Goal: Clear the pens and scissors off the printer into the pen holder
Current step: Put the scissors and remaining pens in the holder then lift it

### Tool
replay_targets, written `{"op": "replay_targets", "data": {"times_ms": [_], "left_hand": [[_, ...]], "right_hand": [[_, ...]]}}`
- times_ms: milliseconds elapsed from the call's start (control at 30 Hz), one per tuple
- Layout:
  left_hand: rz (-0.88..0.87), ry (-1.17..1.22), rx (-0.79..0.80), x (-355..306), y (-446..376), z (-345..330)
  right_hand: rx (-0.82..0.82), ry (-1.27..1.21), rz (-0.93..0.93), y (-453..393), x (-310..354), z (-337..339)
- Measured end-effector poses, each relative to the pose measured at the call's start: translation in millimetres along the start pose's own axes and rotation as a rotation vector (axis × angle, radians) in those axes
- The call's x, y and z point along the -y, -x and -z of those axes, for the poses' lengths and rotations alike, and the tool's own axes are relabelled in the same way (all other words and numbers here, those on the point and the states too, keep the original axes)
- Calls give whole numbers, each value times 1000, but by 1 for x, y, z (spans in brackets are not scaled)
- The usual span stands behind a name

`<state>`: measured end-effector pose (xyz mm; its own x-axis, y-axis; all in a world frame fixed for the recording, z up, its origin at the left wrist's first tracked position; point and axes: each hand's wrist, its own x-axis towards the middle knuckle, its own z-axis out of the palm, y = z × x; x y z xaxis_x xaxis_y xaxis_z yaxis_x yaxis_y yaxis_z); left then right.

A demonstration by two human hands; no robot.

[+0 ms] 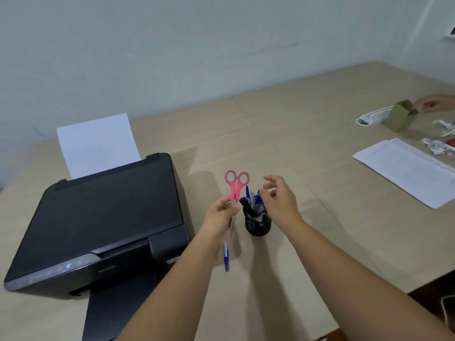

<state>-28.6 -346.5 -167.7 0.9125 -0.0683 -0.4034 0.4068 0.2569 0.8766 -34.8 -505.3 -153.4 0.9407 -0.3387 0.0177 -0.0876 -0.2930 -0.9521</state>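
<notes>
Beside the holder, my left hand grips scissors and 1 pen; my right hand hovers, fingers spread.

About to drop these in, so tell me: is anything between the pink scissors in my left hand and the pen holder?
Partly. The right hand hovers over the pen holder, and pens already crowd its mouth. The scissors sit just left of it in the left hand.
</notes>
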Motion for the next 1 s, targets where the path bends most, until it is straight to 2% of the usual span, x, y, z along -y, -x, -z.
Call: {"op": "replay_targets", "data": {"times_ms": [67,133,233,333,400,500,567,800,900,1000], "left_hand": [[-35,-97,84,-3,11,-1],[-48,-236,131,-3,19,3],[-18,-359,154,-2,21,15],[43,-467,13,9,16,30],[66,-722,-100,25,10,39],[90,-1252,-23,46,6,45],[128,-1441,-3,57,6,44],[147,-1378,-130,67,11,35],[135,-1345,-151,54,14,30],[3,-1401,-138,24,16,22]], "right_hand": [[190,-129,-141,-7,12,-8],[300,-246,-210,-11,16,-15],[282,-235,-179,-15,13,-13],[214,-182,-170,-18,8,-6],[164,-190,-175,-20,6,0],[116,-172,-194,-22,5,9],[119,-160,-194,-22,5,13],[-13,-217,-179,-22,1,29],[-176,-330,-166,-24,6,34],[-320,-341,-98,-27,14,39]]}}
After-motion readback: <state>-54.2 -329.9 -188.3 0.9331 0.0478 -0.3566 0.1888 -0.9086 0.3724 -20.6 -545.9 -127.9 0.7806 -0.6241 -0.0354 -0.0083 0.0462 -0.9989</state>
